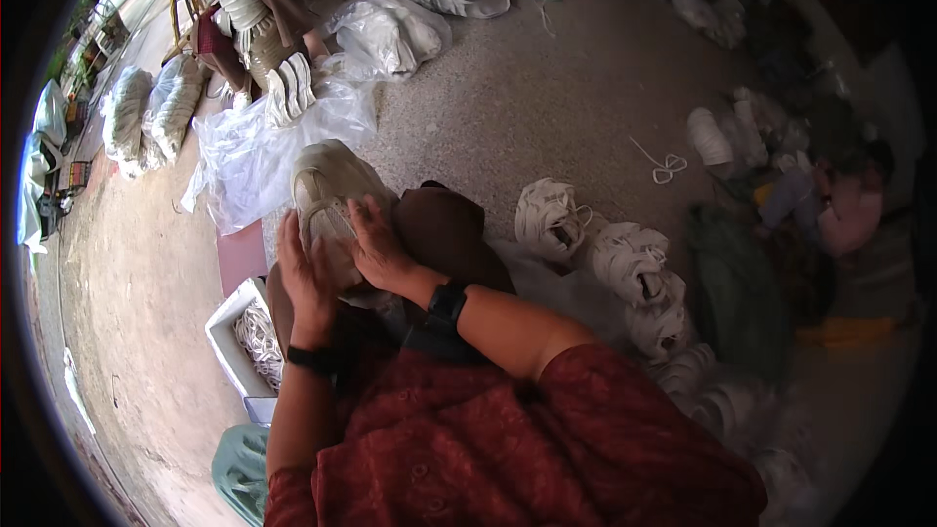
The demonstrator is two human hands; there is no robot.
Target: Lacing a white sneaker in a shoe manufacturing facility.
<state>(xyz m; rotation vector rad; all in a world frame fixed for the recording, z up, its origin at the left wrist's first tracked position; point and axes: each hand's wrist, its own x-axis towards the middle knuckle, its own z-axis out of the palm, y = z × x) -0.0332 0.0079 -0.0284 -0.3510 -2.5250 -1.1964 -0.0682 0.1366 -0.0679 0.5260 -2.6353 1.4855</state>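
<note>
Shoe tops [337, 174], pale and stacked, sit on the lap, just left of the brown knee [444, 224]. They lie ahead of and between the left hand [306, 278] and right hand [379, 252], long way pointing away from the body. Both hands are near, the right on top. Each grip looks wide, fingers spread, not closed on anything.

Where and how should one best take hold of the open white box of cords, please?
Likely the white box is best gripped by its left rim, from the person's left: that wall stands free, while the left forearm crowds the right side.
</note>
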